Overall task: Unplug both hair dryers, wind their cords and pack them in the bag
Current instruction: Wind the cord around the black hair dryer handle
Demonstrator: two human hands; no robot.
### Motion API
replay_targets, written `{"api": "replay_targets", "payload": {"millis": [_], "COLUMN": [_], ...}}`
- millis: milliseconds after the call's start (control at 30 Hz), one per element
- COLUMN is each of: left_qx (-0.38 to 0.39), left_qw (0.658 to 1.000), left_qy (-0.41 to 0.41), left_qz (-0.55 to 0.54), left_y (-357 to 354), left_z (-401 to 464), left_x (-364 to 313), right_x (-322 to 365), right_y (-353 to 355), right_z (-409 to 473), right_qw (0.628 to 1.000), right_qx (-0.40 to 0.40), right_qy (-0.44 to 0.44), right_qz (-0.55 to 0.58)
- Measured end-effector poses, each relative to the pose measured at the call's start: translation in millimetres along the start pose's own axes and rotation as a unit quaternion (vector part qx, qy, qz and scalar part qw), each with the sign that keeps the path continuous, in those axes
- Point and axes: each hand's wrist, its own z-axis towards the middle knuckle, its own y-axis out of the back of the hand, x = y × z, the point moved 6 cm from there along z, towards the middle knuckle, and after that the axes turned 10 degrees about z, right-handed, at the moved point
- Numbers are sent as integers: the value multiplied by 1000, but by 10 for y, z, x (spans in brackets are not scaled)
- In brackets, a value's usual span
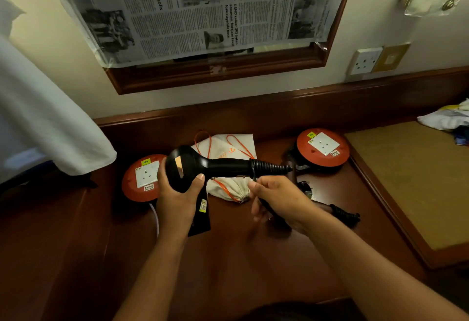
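Above the bag (pixel 229 143), the left hand (pixel 177 193) is gripping a hair dryer (pixel 203 165), fingers clamped round its head. The right hand (pixel 276 200) is pinching the cord (pixel 269 207); a loose pinch is risking slack, unravelling coils.

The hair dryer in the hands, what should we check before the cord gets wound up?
1. Hair dryer held firmly by the left hand: ok.
2. Right hand has the cord near the ribbed end: ok.
3. Both orange socket reels, left and right, have nothing plugged in: ok.
4. Cord free of knots: cannot tell, mostly hidden.
5. Bag open and ready: cannot tell, it lies flat.
6. Second dryer wound: cannot tell.
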Motion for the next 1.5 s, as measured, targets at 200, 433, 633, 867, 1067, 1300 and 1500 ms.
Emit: {"api": "replay_targets", "payload": {"millis": [200, 433, 633, 867, 1067, 1300, 1500], "left_qx": [12, 48, 103, 146, 184, 160, 79], "left_qw": [990, 982, 980, 979, 980, 986, 986], "left_qy": [65, 96, 70, 40, -12, -44, -99], "left_qz": [-123, -154, -158, -136, -80, 23, 107], "left_y": [-67, -68, 14, 55, 41, 3, -12], "left_z": [-89, -79, -5, 12, 65, 111, 133], "left_x": [43, -4, -187, -247, -290, -185, -310], "right_x": [-293, -482, -360, 172, 611, 918, 817], "right_y": [-55, 39, 382, 770, 774, 535, 228], "right_z": [104, 306, 565, 619, 667, 371, 139], "right_qw": [997, 992, 998, 987, 956, 869, 778], "right_qx": [27, 56, -29, 22, -13, -1, -35], "right_qy": [8, 11, 30, 118, 125, 182, 139], "right_qz": [68, 113, -42, -105, -266, -460, -611]}}
